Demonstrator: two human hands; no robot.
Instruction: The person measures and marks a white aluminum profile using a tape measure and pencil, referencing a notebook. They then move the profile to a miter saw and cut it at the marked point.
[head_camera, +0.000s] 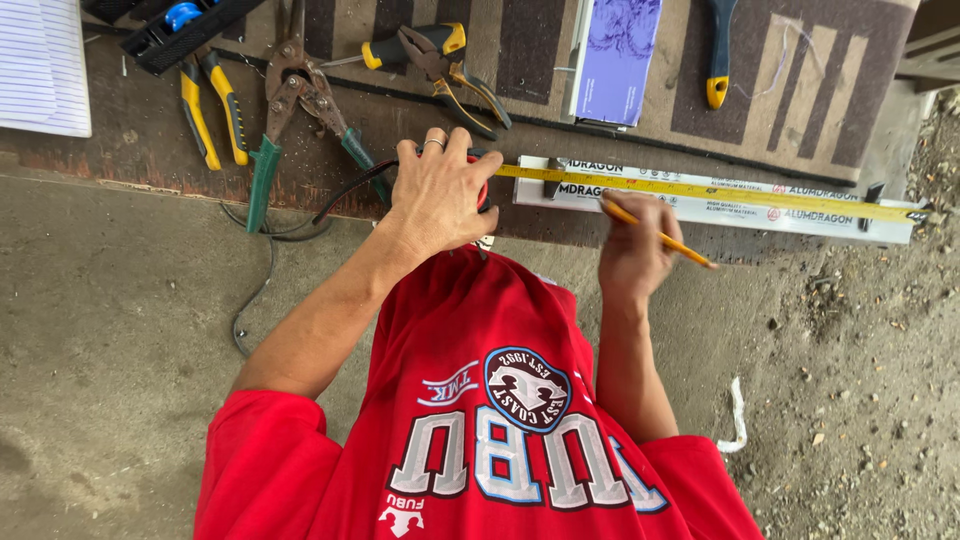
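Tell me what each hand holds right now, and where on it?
The left hand presses on the tape measure case, covering its top. The right hand holds a yellow pencil near its tip, fingers pinched.

A yellow tape measure blade (700, 188) lies along a white strip (715, 205) with dark and red print. The pencil (660, 236) is yellow-orange. Snips (300, 110) have green handles; pliers (212, 108) yellow-and-black. The mat (800, 90) looks brown-and-tan striped.

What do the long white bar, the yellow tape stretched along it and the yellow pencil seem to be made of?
Long white bar: probably painted or film-wrapped metal, straight and smooth. Yellow tape: likely thin coated steel, lying flat and glossy. Yellow pencil, in the right hand: apparently painted wood.
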